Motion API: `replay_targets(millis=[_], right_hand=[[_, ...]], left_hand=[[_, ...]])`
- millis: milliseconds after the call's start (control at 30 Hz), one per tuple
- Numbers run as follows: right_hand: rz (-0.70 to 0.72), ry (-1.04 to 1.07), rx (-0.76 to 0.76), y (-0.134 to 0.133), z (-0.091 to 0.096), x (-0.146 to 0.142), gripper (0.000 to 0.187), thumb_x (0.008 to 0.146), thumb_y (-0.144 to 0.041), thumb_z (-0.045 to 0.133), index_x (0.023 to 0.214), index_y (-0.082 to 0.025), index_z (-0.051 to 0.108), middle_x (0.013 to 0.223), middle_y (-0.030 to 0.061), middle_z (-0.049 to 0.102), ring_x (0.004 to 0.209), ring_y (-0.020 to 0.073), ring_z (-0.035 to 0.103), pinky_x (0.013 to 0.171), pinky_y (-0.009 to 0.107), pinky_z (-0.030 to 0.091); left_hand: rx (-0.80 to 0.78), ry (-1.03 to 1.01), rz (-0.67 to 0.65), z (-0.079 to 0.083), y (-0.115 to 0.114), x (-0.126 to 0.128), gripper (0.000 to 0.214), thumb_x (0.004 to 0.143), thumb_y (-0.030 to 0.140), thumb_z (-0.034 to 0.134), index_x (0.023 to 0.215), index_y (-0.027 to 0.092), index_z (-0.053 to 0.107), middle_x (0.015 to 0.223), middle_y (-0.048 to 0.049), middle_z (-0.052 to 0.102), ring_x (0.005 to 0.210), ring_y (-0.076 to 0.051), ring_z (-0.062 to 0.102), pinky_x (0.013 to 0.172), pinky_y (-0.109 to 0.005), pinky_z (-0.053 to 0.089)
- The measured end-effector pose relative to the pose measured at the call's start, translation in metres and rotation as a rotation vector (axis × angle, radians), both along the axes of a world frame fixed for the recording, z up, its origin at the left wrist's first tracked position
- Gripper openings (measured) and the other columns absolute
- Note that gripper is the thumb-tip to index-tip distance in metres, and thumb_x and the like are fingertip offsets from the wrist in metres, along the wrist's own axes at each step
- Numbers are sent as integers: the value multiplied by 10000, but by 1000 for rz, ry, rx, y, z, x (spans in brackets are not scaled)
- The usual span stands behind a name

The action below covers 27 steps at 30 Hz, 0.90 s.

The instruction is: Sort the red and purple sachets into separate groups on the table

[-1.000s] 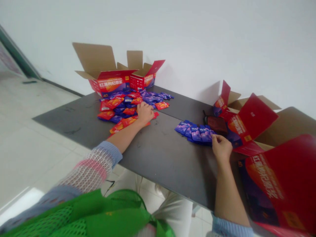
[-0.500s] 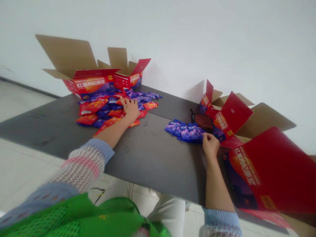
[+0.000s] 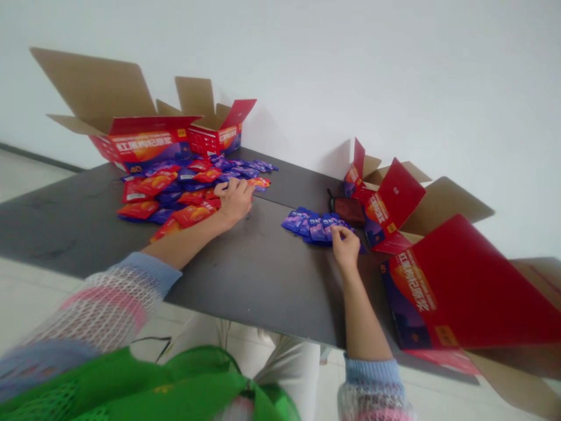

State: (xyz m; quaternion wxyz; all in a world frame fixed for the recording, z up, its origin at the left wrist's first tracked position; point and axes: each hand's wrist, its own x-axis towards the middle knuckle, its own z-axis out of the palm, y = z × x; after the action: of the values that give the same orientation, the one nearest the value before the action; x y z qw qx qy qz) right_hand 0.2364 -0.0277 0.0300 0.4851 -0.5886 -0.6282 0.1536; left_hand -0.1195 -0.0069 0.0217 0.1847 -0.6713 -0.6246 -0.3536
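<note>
Two hands are busy on a dark grey tabletop (image 3: 272, 280). The left hand (image 3: 234, 202) sits at the near edge of a messy pile of glossy red and purple sachets (image 3: 166, 196), fingers bunched and curled down onto the sachets, though I can't tell if it's actually gripping any. The right hand (image 3: 345, 247) is just right of the middle of the frame, thumb and fingers pinched together on the lower edge of a neater overlapping row of glossy purple sachets (image 3: 313, 228). How many are in that pinch is too small to tell. Just past the row sits a dark reddish-brown leather pouch (image 3: 347, 211). Open red-printed cardboard cartons (image 3: 144, 146) stand behind the pile at upper left, and more red-and-tan cartons (image 3: 456, 286) crowd the right side, one hanging over the table's edge at lower right. Compared with the earlier frame, the left hand was spread wide on the pile and has now closed up, and the right hand has shifted from the row's right end to under its right-hand part. The whole scene also sits further left in the view, since the head camera swung.
</note>
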Motion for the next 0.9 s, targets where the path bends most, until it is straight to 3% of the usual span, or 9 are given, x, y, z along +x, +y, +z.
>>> replay_targets(millis=[133, 233, 367, 467, 567, 733, 833, 900], right_hand=[[351, 395, -319, -16, -4, -40, 512, 763, -642, 624, 928, -170, 735, 1019, 116, 758, 864, 215, 677, 697, 298, 520], [622, 633, -525, -32, -4, -63, 547, 789, -690, 601, 996, -195, 712, 1049, 98, 749, 843, 184, 683, 658, 268, 535], [789, 711, -574, -46, -5, -74, 477, 761, -617, 710, 1032, -225, 700, 990, 51, 746, 811, 172, 685, 622, 258, 546], [786, 638, -494, -47, -7, -74, 486, 731, -570, 766, 1066, -225, 692, 1005, 41, 737, 800, 166, 675, 581, 246, 535], [708, 569, -424, -43, -11, -76, 483, 707, -588, 770, 995, -211, 680, 939, 30, 723, 769, 167, 653, 564, 256, 544], [495, 417, -254, -40, -16, -82, 456, 684, -572, 777, 894, -213, 590, 803, 0, 676, 698, 157, 624, 588, 265, 533], [468, 389, -207, -41, -15, -81, 411, 783, -545, 699, 989, -230, 534, 696, -42, 636, 554, 135, 598, 539, 255, 487], [450, 384, -180, -41, -13, -78, 352, 830, -531, 652, 962, -240, 504, 578, -85, 556, 428, 113, 517, 467, 242, 424]], left_hand=[[142, 128, -251, -4, -25, 29, 302, 961, 244, 441, 1077, 178, 712, 801, -117, 624, 841, -267, 536, 764, -467, 404], [169, 90, -468, -23, -46, 54, 307, 940, 245, 491, 1140, 216, 721, 709, -78, 611, 708, -221, 554, 698, -424, 455], [85, 98, -741, -50, -66, 77, 337, 916, 227, 541, 1204, 292, 704, 865, -64, 700, 706, -180, 614, 667, -364, 520], [57, 137, -806, -55, -66, 79, 338, 924, 198, 527, 1188, 294, 714, 968, -66, 724, 759, -175, 640, 701, -347, 541], [26, 182, -806, -48, -57, 74, 316, 923, 197, 519, 1126, 300, 738, 915, -49, 731, 741, -171, 630, 696, -345, 521], [19, 122, -764, -36, -52, 76, 195, 847, 343, 625, 994, 279, 734, 900, -63, 723, 869, -233, 638, 862, -472, 474], [37, -43, -751, -33, -50, 78, 374, 805, 404, 625, 1127, 216, 664, 1126, -130, 673, 1036, -280, 610, 912, -480, 474], [23, -202, -749, -32, -45, 76, 519, 809, 419, 597, 1264, 170, 573, 1255, -174, 592, 1043, -266, 602, 882, -441, 502]])
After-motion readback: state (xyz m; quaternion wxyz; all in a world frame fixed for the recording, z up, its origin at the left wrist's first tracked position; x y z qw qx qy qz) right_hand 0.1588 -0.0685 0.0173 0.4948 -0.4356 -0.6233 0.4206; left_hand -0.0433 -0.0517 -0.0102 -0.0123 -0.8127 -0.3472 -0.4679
